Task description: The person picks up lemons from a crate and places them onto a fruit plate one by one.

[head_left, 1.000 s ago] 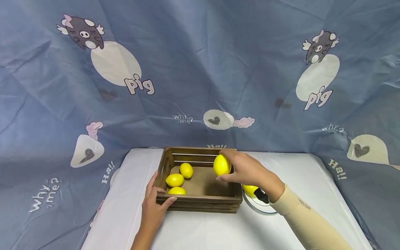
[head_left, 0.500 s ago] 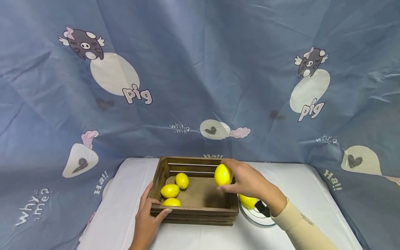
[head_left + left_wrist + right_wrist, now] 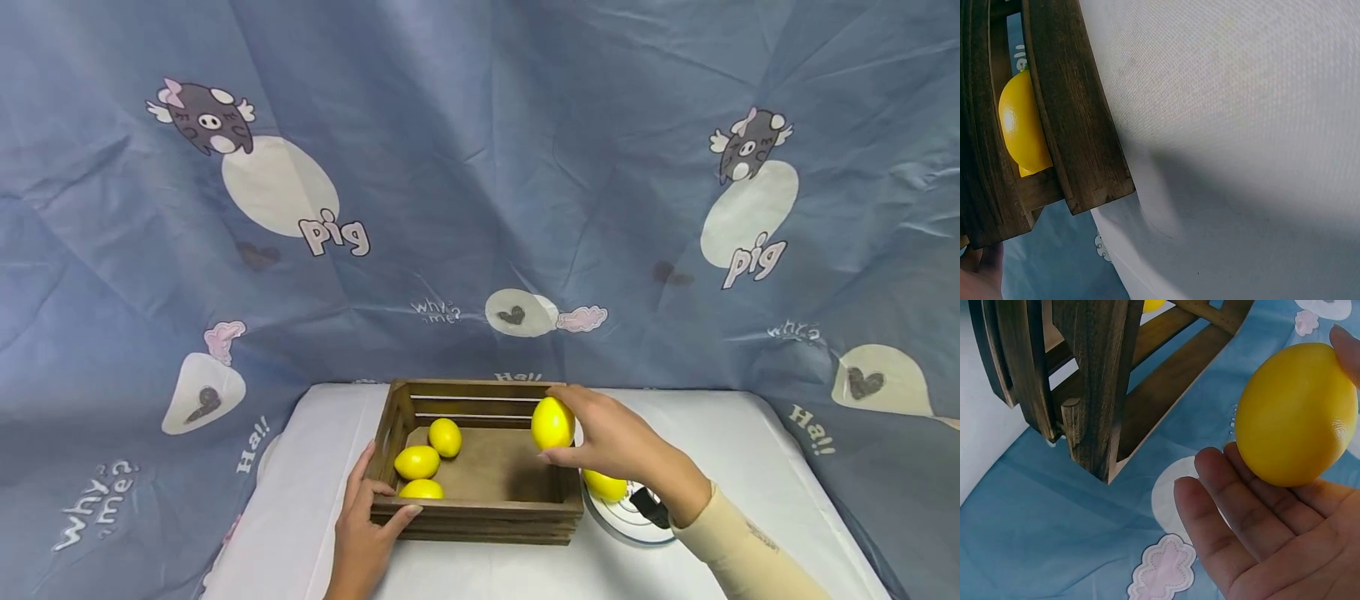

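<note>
Blue cartoon-pig backdrop (image 3: 480, 167) hangs behind and around a white-covered desk (image 3: 720, 433). Wooden crate (image 3: 480, 512) sits mid-desk w/ 3 lemons (image 3: 417, 462) lying at its left end. Round plate (image 3: 626, 521) just right of crate, another lemon (image 3: 604, 485) on it, partly hidden by R arm. L hand (image 3: 367, 521) grips crate's near-left corner, thumb over the front rim, fingers up the left wall. R hand (image 3: 618, 442) holds a held lemon (image 3: 552, 422) above crate's right end, fingers and thumb curled round it, clear of the crate floor.
</note>
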Demonstrator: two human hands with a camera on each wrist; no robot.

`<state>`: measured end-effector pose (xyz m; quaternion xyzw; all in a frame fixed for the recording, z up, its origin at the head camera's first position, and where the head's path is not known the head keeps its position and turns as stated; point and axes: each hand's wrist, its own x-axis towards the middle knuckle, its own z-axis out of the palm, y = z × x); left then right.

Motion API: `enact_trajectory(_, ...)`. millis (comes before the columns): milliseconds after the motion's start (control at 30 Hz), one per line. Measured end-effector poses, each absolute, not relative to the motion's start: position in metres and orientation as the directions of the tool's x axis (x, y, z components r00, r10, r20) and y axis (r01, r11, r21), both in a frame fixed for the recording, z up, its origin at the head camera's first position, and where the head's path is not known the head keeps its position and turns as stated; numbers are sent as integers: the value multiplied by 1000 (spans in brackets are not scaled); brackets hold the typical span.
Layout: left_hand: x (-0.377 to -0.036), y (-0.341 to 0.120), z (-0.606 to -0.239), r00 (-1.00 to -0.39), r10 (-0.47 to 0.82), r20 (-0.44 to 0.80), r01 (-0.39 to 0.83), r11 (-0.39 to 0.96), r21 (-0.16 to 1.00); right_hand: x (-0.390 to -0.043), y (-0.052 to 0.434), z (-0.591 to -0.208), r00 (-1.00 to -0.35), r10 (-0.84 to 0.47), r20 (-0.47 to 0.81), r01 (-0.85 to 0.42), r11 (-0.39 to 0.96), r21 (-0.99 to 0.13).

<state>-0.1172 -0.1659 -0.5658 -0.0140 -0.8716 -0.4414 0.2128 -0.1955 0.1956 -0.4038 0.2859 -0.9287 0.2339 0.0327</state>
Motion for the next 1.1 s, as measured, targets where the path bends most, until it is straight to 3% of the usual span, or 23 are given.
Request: enact_trajectory(1100, -117, -161, -565, -893, -184, 410, 211, 634, 744, -178, 233, -421, -866, -447, 223, -500, 755, -425)
